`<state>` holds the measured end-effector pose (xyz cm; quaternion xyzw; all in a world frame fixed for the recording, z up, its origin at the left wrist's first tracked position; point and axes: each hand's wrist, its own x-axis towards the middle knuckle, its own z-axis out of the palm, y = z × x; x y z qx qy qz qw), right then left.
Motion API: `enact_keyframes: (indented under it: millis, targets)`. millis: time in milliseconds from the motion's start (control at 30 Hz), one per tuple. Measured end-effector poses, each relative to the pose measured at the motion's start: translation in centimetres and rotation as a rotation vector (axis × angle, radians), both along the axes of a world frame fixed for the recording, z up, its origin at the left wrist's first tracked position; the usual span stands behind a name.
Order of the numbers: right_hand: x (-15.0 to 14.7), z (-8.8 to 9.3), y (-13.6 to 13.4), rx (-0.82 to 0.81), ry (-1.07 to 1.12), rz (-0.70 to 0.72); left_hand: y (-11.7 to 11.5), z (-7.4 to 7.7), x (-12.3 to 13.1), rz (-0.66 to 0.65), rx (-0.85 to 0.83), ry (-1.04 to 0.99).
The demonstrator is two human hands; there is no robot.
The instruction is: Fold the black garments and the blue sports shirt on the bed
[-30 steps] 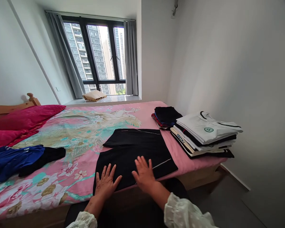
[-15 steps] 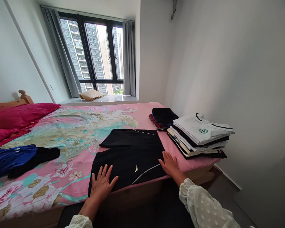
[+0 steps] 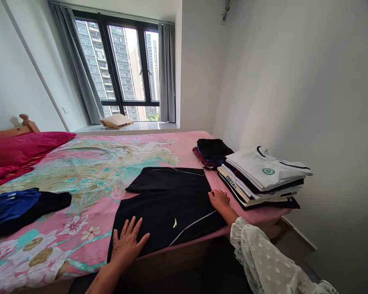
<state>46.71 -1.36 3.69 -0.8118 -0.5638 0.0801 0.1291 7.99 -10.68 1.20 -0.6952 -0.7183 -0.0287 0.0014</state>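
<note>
A pair of black shorts with thin grey side piping and a small pale logo lies spread on the bed, its legs pointing left. My left hand rests flat on the nearer leg, fingers spread. At the waist edge on the right, my right hand has its fingers curled in against the cloth and appears to grip it; the fingertips are partly hidden.
Right of the shorts stands a stack of folded shirts, with a smaller folded dark pile behind it. Blue and black clothing lies on the left of the flowered bedsheet. Magenta pillows rest by the headboard.
My right hand's fingers have gone from stretched out to curled at the waist edge, moving slightly up. My left hand stays flat on the shorts, slightly lower in view.
</note>
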Motion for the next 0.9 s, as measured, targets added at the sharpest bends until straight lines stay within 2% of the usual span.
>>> enact_keyframes:
  millis: [267, 433, 667, 767, 900]
  targets:
    - [-1.2, 0.1, 3.1, 0.007, 0.001, -0.021, 0.1, 0.5, -0.2, -0.009, -0.078, -0.029]
    - [-1.4, -0.6, 4.6, 0.012, 0.004, 0.005, 0.5, 0.5, 0.3, -0.049, -0.033, -0.025]
    - [1.4, -1.3, 5.1, -0.025, -0.022, -0.007, 1.0, 1.0, 1.9, -0.117, -0.005, -0.066]
    - [2.2, -1.2, 5.2, -0.037, -0.028, -0.008, 0.8, 0.8, 2.3, -0.148, -0.017, -0.103]
    - [1.0, -1.0, 5.4, -0.029, -0.027, 0.036, 0.9, -0.2, 2.6, -0.148, -0.025, -0.107]
